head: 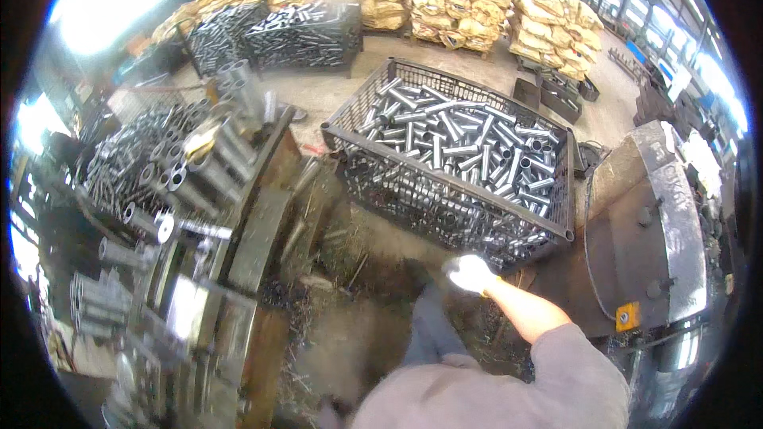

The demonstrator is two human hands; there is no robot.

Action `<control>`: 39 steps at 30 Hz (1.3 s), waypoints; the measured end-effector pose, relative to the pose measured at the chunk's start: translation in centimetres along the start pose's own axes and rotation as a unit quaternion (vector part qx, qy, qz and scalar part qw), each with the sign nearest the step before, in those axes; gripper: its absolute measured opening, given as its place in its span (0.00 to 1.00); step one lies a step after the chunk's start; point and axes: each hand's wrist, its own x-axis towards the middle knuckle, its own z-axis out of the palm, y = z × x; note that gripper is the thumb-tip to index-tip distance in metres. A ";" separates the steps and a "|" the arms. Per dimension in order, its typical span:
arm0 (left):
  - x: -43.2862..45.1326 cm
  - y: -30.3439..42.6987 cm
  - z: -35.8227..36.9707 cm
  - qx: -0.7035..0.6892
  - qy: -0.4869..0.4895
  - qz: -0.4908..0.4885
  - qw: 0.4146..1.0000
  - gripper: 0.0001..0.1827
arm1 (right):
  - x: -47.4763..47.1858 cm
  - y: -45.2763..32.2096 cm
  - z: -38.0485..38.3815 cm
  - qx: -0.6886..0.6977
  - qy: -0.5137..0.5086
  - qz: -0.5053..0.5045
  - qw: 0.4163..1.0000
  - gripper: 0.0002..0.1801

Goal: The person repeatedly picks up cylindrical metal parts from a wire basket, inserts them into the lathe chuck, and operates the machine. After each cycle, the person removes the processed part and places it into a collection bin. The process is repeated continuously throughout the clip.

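Observation:
My right hand [471, 274], in a white glove, reaches forward near the front lower edge of a dark metal mesh crate [444, 176]. Glare and blur hide its fingers, and whether they hold anything does not show. Inside the crate, short shiny metal tubes [471, 149] lie heaped at all angles. My left hand is out of view. To my left is a metal machine bench [259, 244] with thick-walled metal tubes [217, 176] gathered on and beside it. One round-ended metal piece [166, 229] lies sideways there.
Filled yellow sacks [456, 3] are stacked at the back, beside a bin of metal parts [304, 36]. Small dark metal boxes [557, 101] stand on the floor behind the crate. A cable leads to a yellow switch box [627, 316] at right. Metal scraps litter the floor [346, 339].

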 end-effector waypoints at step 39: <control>29.0 19.5 79.6 0.768 -0.083 0.365 0.519 0.46 | 44.5 9.1 -24.2 0.037 0.162 -0.253 0.953 0.20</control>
